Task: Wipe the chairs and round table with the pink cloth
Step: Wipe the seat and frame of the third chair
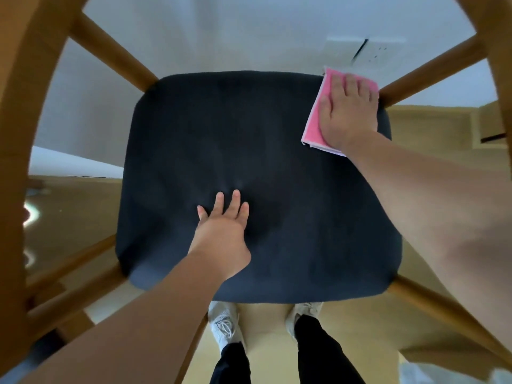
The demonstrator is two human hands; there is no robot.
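The right hand (347,115) lies flat, fingers straight and close together, pressing the folded pink cloth (314,126) onto the upper-right corner of the dark chair seat (277,162). The left hand (221,234) rests open at lower centre of the frame, fingers spread on the fabric, holding nothing. The cloth's far edge reaches the seat's rim, just beside 1 wooden strut (432,70). A stroke pushed further toward the upper right would likely carry the cloth off the corner or snag it on that strut. With only a flat palm pinning it, the folds could bunch or slip free. Both forearms enter from the bottom of the frame, the right stretched long and diagonal. The round table is not in view.
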